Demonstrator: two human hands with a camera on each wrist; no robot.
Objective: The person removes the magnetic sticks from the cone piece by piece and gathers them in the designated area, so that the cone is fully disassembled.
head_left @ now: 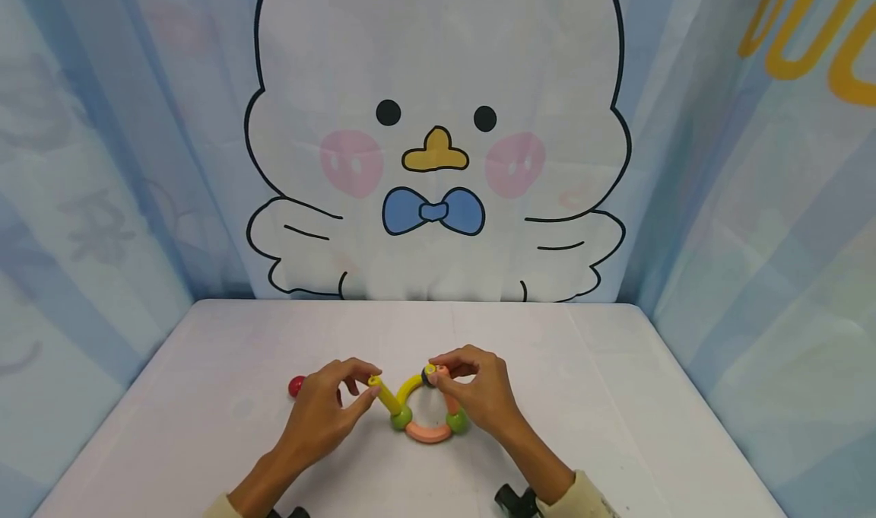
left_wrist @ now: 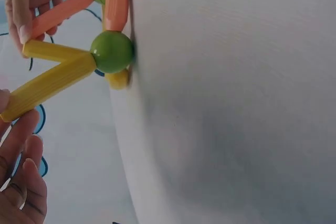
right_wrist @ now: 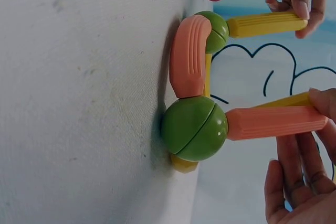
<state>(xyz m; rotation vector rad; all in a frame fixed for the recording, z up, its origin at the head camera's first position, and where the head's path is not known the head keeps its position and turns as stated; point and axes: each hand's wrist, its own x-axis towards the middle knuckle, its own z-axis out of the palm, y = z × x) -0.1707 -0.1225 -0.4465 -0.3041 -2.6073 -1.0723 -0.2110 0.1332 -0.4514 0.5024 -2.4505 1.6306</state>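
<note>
A ring of toy construction rods and balls lies on the table, with a curved orange rod (head_left: 428, 433) at the near side between two green balls (right_wrist: 195, 128) and a curved yellow rod (head_left: 409, 387) at the left. My left hand (head_left: 322, 408) pinches the upper end of a straight yellow rod (left_wrist: 50, 86) that rises from the left green ball (left_wrist: 112, 52). With thumb and fingers, my right hand (head_left: 486, 392) pinches the top of a straight orange rod (right_wrist: 275, 121) on the right green ball. Its thumb also meets a second upright yellow rod (left_wrist: 55, 51) by a dark ball (head_left: 426, 376), partly hidden.
A red ball (head_left: 296, 386) sits on the white table (head_left: 582, 427) just left of my left hand. Behind the table's far edge hangs a curtain (head_left: 438, 259) with a cartoon character. Dark wrist devices (head_left: 515, 500) show under the sleeves.
</note>
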